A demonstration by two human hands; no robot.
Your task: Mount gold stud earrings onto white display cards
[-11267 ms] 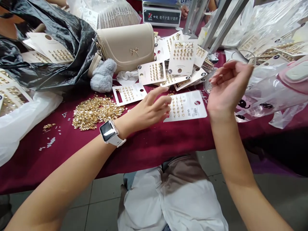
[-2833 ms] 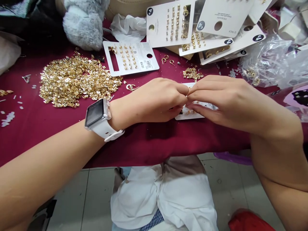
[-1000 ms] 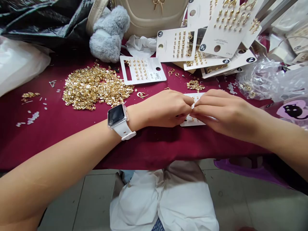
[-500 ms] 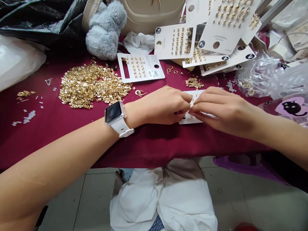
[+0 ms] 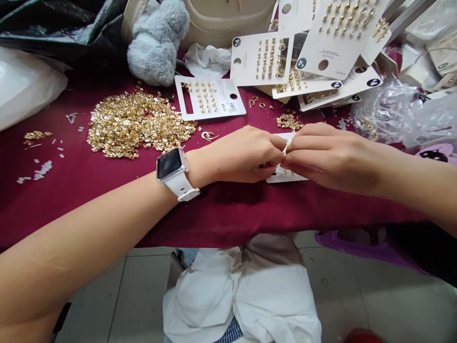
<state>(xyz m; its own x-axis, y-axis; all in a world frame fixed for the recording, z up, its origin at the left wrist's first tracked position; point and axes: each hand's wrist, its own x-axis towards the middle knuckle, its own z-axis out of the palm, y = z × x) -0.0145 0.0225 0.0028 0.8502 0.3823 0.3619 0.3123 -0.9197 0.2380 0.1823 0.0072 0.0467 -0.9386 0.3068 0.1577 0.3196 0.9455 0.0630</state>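
A small white earring card [image 5: 282,178] with gold studs lies on the maroon cloth, mostly covered by both hands. My left hand [image 5: 252,155], with a white-strapped watch above it, is closed at the card's left side, fingers curled over its edge. From the right, my right hand [image 5: 326,152] reaches over the card, its fingertips pinched together against the left fingertips. Whatever sits between those fingertips is too small and hidden to make out. Just beyond the card is a little heap of gold earring backs [image 5: 289,121].
A large pile of gold earring backs [image 5: 132,126] spreads on the left. Behind it stand a filled earring card [image 5: 210,97], a grey plush charm [image 5: 157,45] and a beige bag [image 5: 228,24]. Stacked earring cards [image 5: 264,59] and clear plastic bags [image 5: 389,109] occupy the back right.
My right hand and forearm have shifted slightly up, the forearm now covering more of the cat-printed pouch. The left hand stays nearly in place, and the fingertips remain together over the card.
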